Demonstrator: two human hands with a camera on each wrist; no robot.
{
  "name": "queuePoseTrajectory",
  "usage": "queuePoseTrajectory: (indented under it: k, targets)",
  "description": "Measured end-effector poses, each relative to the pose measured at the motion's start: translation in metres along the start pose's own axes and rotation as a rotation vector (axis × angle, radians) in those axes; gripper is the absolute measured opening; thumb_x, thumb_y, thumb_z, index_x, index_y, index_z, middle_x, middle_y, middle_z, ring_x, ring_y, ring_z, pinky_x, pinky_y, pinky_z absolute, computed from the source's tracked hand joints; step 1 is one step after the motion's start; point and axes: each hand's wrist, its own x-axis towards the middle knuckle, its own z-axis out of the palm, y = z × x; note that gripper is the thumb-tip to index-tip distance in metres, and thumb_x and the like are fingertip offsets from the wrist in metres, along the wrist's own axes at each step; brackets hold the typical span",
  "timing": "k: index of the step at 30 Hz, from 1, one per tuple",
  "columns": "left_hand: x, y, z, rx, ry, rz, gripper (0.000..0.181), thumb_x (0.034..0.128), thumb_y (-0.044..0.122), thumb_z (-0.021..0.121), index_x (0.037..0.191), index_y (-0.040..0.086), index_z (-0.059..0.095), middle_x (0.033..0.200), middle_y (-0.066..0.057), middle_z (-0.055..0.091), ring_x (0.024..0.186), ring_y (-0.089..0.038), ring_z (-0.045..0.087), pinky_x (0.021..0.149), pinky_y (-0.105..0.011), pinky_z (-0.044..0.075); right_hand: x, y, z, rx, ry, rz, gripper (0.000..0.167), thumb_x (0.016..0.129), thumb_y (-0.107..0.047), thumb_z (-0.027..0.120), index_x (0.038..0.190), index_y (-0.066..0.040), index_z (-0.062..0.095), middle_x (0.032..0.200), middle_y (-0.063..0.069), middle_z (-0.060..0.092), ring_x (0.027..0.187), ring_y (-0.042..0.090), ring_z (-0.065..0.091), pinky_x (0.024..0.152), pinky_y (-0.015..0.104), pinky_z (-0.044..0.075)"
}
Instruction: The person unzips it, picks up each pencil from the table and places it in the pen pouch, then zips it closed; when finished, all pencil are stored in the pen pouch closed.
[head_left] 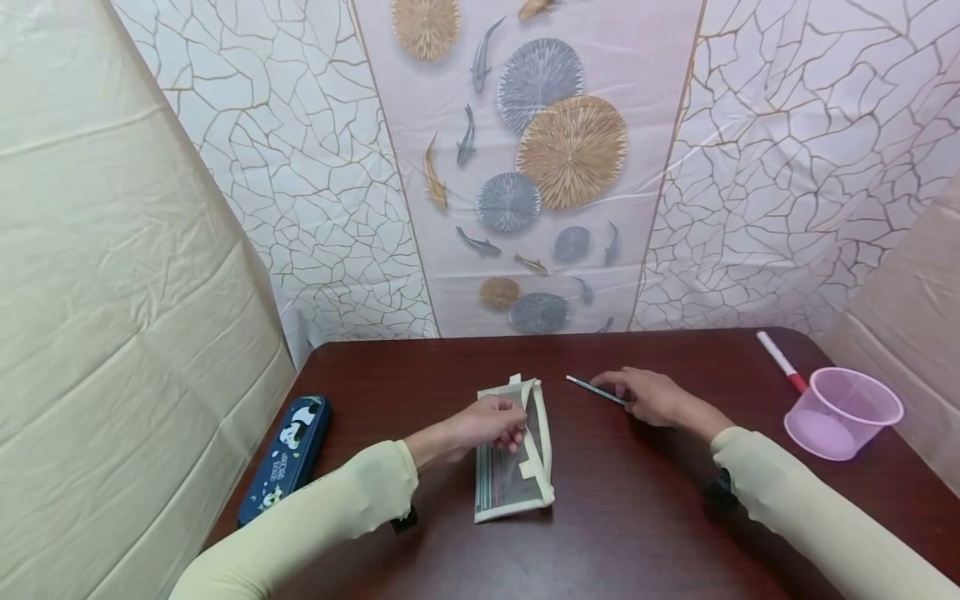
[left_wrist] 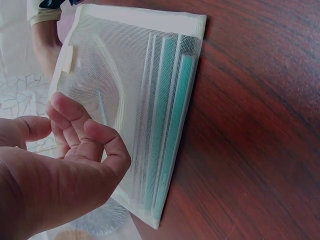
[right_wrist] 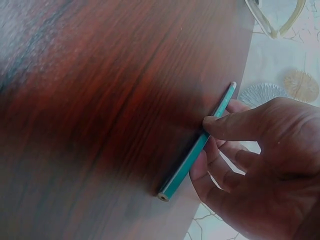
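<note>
My left hand [head_left: 487,421] pinches the near rim of a mesh pencil pouch [head_left: 545,442] with cream edging, its zip side parted. Part of that grip is hidden behind the fingers in the left wrist view. Several green pencils [left_wrist: 162,90] lie inside, seen through the mesh. To the right, my right hand [head_left: 652,396] holds a green pencil [right_wrist: 182,167] between thumb and fingers. This pencil has a white tip at one end and a flat, unsharpened end at the other. It is low over the tabletop; whether it touches the wood I cannot tell.
A dark blue pencil case [head_left: 288,458] with panda pictures lies on the left of the brown table [head_left: 600,517]. At the right stands a pink plastic cup [head_left: 828,421], with a white and red marker [head_left: 780,357] beside it. A patterned cloth [head_left: 525,250] hangs behind.
</note>
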Motion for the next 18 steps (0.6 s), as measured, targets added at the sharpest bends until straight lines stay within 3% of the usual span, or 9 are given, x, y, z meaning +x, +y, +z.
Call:
queuePoseTrajectory:
  k: [9,18]
  targets:
    - [-0.0017,0.0009,-0.0021,-0.013,-0.007,0.008,0.012,0.0997,0.016,0.053,0.092,0.011,0.06,0.075,0.002,0.063,0.066,-0.008,0.062,0.063,-0.023,0.044,0.0002,0.0001,0.0008,-0.056,0.017,0.015,0.063,0.089,0.008,0.065,0.142,-0.026,0.063,0.096,0.002,0.061,0.082,0.018,0.053,0.069,0.034,0.043]
    - [-0.0018,0.0014,-0.0048,-0.015,-0.003,0.006,0.012,0.0992,0.016,0.052,0.092,0.01,0.061,0.076,0.001,0.064,0.066,-0.008,0.062,0.064,-0.022,0.045,0.0007,-0.0025,-0.0002,-0.072,0.014,0.012,0.064,0.088,0.008,0.062,0.144,-0.023,0.064,0.094,0.005,0.067,0.079,0.017,0.055,0.067,0.033,0.044]
